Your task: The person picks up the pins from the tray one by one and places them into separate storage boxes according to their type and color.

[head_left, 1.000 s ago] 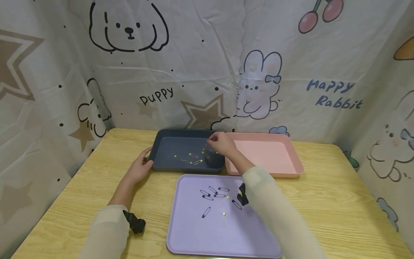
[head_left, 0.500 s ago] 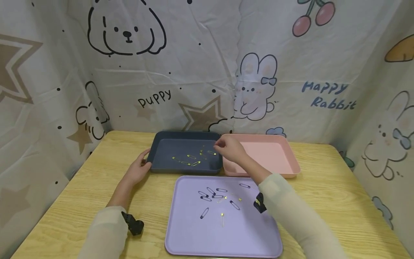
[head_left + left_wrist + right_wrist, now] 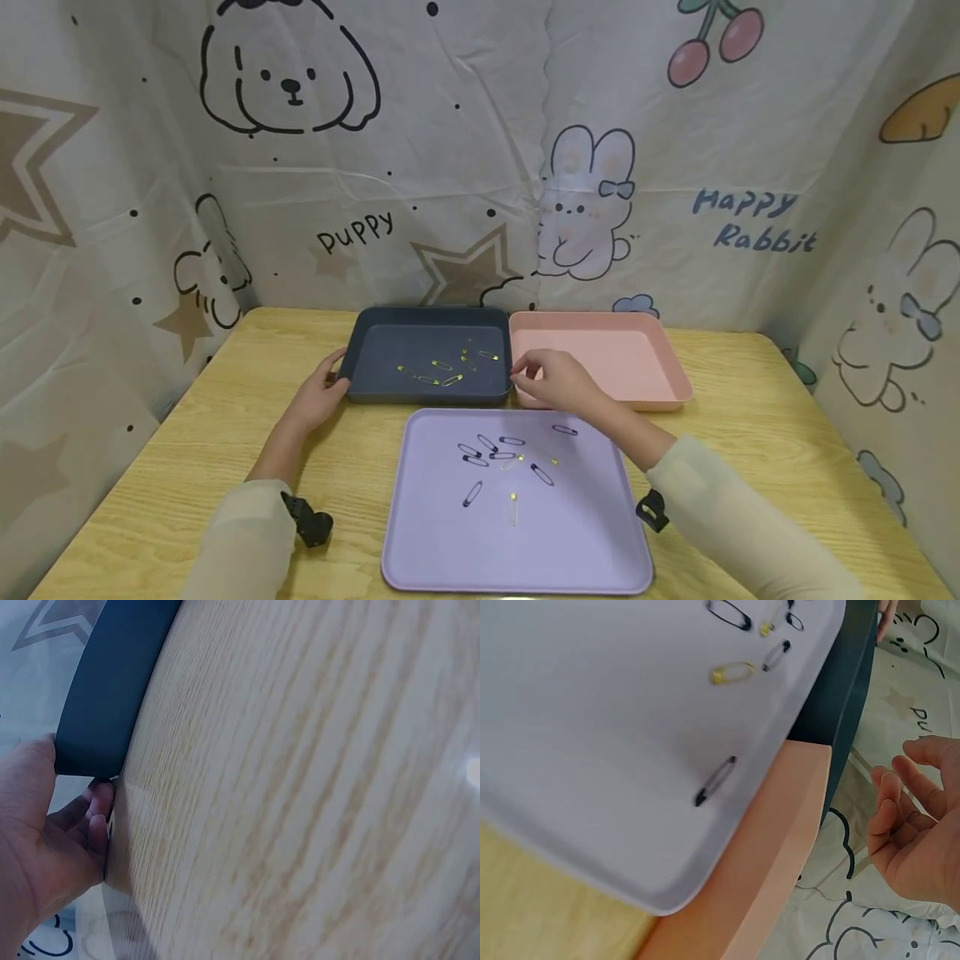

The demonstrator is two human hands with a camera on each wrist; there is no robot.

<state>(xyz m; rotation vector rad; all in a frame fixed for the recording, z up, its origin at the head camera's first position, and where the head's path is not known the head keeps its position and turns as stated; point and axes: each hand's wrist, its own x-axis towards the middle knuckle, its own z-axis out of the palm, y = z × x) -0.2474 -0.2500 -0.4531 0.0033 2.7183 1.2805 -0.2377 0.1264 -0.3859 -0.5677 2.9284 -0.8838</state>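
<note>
My left hand (image 3: 322,393) grips the front left corner of a dark blue tray (image 3: 427,392), thumb on the rim (image 3: 112,682) and fingers (image 3: 97,817) tucked against its side. Several gold safety pins (image 3: 442,371) lie inside that tray. My right hand (image 3: 551,379) hovers over the front left corner of an empty pink tray (image 3: 600,350), holding nothing. In the right wrist view its fingers (image 3: 900,802) are relaxed. A purple tray (image 3: 517,542) in front holds several black safety pins (image 3: 498,454) and a few gold ones (image 3: 731,673).
The trays sit on a wooden table (image 3: 750,433) enclosed at the back and both sides by cartoon-print cloth (image 3: 450,167). Black camera straps show at my left wrist (image 3: 311,525) and right wrist (image 3: 651,510).
My right hand has drawn back toward me and rightward, from above the dark blue tray's pins to the pink tray's front corner. The left hand has stayed put.
</note>
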